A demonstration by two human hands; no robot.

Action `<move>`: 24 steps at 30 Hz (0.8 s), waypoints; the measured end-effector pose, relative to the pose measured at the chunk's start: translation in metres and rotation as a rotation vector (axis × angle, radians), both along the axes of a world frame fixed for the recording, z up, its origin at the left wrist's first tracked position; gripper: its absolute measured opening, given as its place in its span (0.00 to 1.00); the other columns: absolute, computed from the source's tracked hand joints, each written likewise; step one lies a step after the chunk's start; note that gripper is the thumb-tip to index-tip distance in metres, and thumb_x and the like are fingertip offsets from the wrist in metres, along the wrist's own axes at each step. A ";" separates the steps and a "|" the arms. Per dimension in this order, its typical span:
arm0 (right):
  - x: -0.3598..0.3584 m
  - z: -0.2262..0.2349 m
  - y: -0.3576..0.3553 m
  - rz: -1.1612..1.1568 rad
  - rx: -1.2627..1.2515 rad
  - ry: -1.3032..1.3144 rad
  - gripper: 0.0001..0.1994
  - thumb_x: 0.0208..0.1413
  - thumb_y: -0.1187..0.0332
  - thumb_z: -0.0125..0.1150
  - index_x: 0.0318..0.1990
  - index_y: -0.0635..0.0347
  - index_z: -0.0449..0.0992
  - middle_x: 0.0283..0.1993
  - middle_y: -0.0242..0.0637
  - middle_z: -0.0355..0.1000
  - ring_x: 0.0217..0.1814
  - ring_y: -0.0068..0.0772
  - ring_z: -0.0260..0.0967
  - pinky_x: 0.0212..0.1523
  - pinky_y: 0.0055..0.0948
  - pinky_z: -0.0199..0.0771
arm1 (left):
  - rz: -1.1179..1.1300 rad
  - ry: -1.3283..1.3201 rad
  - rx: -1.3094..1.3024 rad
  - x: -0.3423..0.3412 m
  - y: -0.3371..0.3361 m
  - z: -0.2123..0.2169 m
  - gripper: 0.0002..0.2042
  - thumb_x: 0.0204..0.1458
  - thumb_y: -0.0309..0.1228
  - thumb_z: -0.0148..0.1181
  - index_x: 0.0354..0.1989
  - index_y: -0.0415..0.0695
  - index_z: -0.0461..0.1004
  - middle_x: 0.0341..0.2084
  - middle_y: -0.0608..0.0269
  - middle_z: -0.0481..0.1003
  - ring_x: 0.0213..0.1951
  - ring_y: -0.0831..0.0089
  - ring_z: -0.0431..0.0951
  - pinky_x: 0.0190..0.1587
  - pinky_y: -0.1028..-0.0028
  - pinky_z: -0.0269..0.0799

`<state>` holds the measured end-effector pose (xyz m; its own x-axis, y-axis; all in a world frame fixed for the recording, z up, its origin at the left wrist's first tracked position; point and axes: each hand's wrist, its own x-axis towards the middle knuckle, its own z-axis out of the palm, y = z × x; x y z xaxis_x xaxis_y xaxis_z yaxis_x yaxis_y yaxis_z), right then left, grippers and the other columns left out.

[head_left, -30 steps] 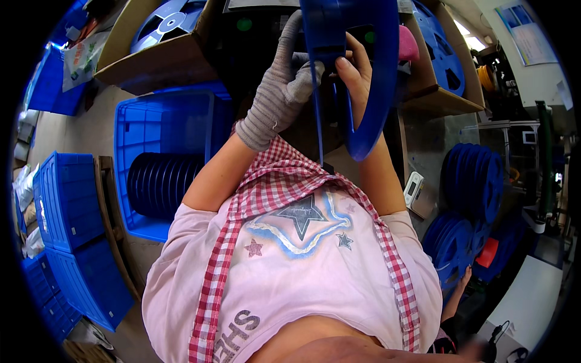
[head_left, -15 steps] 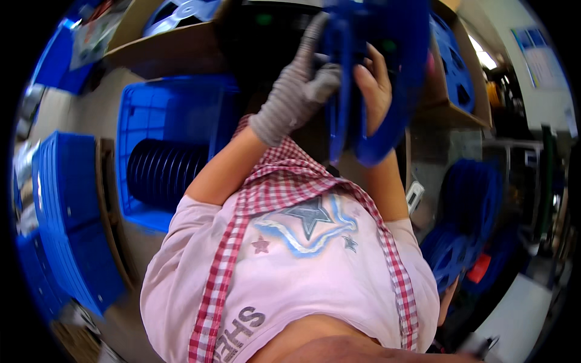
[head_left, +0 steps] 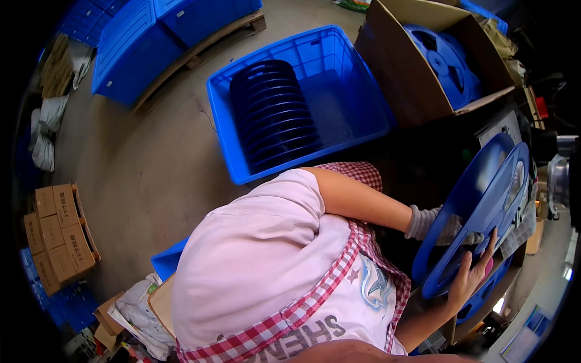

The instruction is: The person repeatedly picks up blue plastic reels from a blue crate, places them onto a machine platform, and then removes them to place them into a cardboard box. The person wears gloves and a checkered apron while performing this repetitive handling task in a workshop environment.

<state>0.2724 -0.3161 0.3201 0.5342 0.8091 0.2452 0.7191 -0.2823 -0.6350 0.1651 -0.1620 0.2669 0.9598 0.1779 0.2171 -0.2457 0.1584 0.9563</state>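
A large blue plastic reel (head_left: 487, 221), two round flanges with cut-outs, stands tilted between my hands at the right. My left hand (head_left: 448, 231), in a grey knitted glove, reaches in at the reel and grips it near the centre; the flanges partly cover its fingers. Bare and pressed to the outer flange, my right hand (head_left: 467, 281) supports the reel from the near side, fingers pointing toward the hub.
A blue crate (head_left: 357, 97) ahead holds a row of dark reels (head_left: 272, 115). Beside it stands an open cardboard box (head_left: 417, 91) with blue reels. Lidded blue bins (head_left: 136, 54) sit on a pallet (head_left: 193, 60). Stacked cartons (head_left: 60, 236) are far left.
My view has swung left, so the crate now lies ahead and the reel appears at the right. Both hands stay on the reel, which looks sharper and more tilted.
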 end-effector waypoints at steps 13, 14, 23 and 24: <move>-0.010 0.046 -0.010 -0.051 -0.130 0.045 0.38 0.46 0.53 0.60 0.63 0.66 0.61 0.63 0.48 0.62 0.67 0.42 0.58 0.65 0.34 0.53 | -0.081 0.045 -0.051 0.006 0.017 -0.026 0.12 0.56 0.31 0.56 0.47 0.44 0.71 0.39 0.66 0.77 0.41 0.76 0.76 0.45 0.72 0.76; 0.002 0.048 -0.018 -0.056 -0.152 -0.003 0.37 0.44 0.55 0.61 0.63 0.62 0.63 0.59 0.48 0.66 0.62 0.42 0.64 0.62 0.32 0.58 | -0.098 0.063 -0.070 0.014 0.023 -0.029 0.12 0.56 0.31 0.55 0.47 0.44 0.71 0.39 0.67 0.77 0.41 0.76 0.76 0.45 0.72 0.76; 0.144 0.041 -0.027 -0.253 -0.254 -0.276 0.33 0.49 0.41 0.53 0.65 0.23 0.57 0.54 0.52 0.69 0.55 0.54 0.68 0.55 0.42 0.66 | -0.204 -0.115 -0.147 0.126 0.107 0.005 0.18 0.51 0.36 0.64 0.49 0.47 0.71 0.39 0.69 0.76 0.41 0.78 0.77 0.47 0.72 0.76; 0.168 0.037 -0.022 -0.259 -0.262 -0.324 0.34 0.49 0.37 0.51 0.65 0.23 0.57 0.55 0.51 0.69 0.55 0.54 0.68 0.56 0.42 0.66 | -0.198 -0.072 -0.128 0.141 0.110 0.018 0.19 0.51 0.36 0.64 0.50 0.46 0.71 0.39 0.67 0.76 0.42 0.77 0.77 0.49 0.71 0.75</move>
